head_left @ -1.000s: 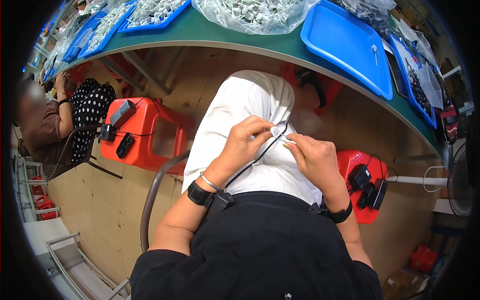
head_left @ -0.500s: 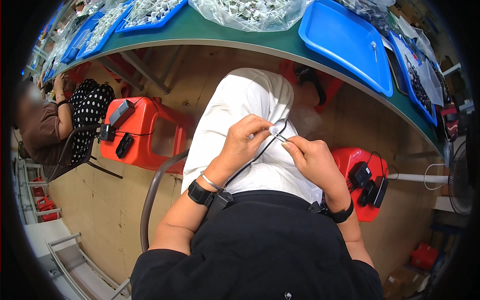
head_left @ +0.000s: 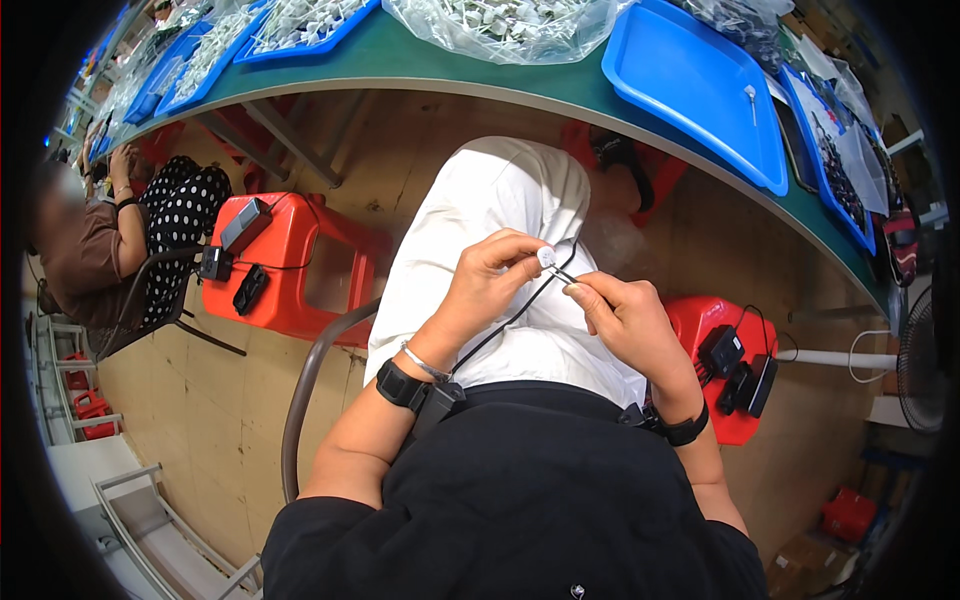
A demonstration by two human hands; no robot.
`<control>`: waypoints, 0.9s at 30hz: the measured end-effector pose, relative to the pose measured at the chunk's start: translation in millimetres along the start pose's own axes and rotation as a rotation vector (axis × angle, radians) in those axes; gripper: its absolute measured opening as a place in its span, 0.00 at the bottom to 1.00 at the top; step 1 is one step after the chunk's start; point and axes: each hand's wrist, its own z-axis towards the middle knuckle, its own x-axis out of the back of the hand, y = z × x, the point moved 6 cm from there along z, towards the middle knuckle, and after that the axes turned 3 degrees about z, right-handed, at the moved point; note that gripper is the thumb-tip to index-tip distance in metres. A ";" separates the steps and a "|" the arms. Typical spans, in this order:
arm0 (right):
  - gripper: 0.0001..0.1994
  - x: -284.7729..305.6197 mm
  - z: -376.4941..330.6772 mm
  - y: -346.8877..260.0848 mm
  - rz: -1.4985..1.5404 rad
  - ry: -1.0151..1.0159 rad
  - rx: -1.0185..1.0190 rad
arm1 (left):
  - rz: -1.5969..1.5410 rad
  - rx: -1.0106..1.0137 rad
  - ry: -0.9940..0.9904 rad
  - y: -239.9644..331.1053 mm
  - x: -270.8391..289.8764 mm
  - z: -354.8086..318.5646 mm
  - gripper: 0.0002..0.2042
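Observation:
My left hand (head_left: 487,282) pinches a small white round piece (head_left: 546,257) between thumb and fingertips, above my lap. In my right hand (head_left: 632,320) is a thin metal tool that looks like tweezers (head_left: 564,277); its tip reaches to the edge of the white piece. Whether the tip grips the piece or only touches it is too small to tell. A black cable (head_left: 505,322) runs below my left hand across the white trousers.
Ahead curves a green table (head_left: 440,78) with a blue tray (head_left: 690,90) holding one small white piece. A plastic bag (head_left: 510,30) and other trays hold many white parts. Red stools (head_left: 262,285) carrying black devices flank me. Another person sits at the far left.
The white piece has turned in my left fingertips, so its round face now shows more. My right hand has barely moved.

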 end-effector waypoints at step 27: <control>0.19 -18.3 -0.8 38.5 0.563 -0.403 -0.496 | -0.016 0.111 -0.132 -13.7 -8.7 0.7 0.07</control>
